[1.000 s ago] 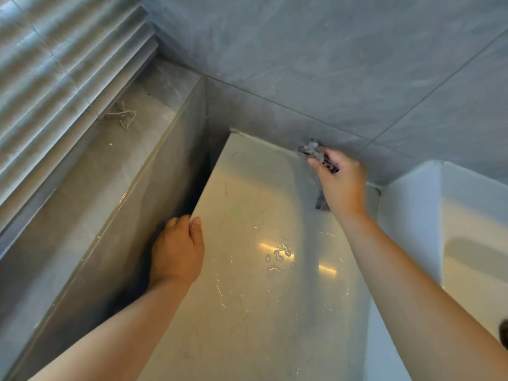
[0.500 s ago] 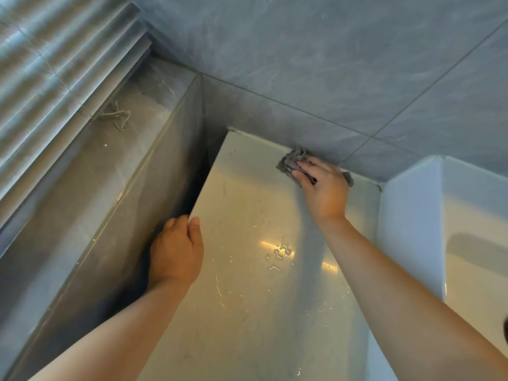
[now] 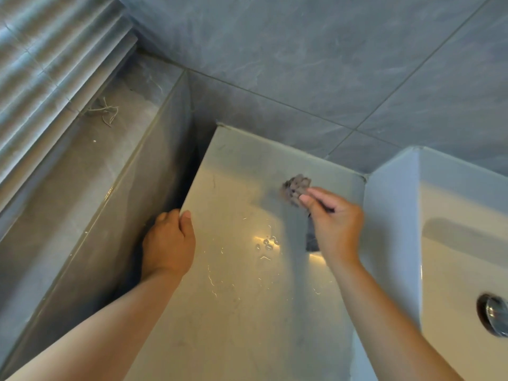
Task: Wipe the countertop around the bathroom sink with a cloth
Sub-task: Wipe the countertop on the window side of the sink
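Note:
The pale glossy countertop (image 3: 236, 312) runs from the back wall toward me, left of the white sink (image 3: 453, 270). My right hand (image 3: 335, 226) grips a small crumpled grey cloth (image 3: 295, 188) just over the counter's rear part, near the sink's side wall; part of the cloth hangs under my palm. My left hand (image 3: 169, 243) holds the counter's left edge, thumb on top and fingers curled down over the side. A few water drops (image 3: 266, 244) glint on the counter between my hands.
Grey tiled wall (image 3: 302, 64) behind the counter. A lower grey ledge (image 3: 82, 174) lies left, past a dark gap, with window blinds (image 3: 49, 56) above it and a tangle of string (image 3: 104, 111). The sink's chrome drain (image 3: 494, 314) shows at right.
My right hand has drawn the cloth back from the wall joint toward me and rightward across the counter. My left hand has stayed on the edge.

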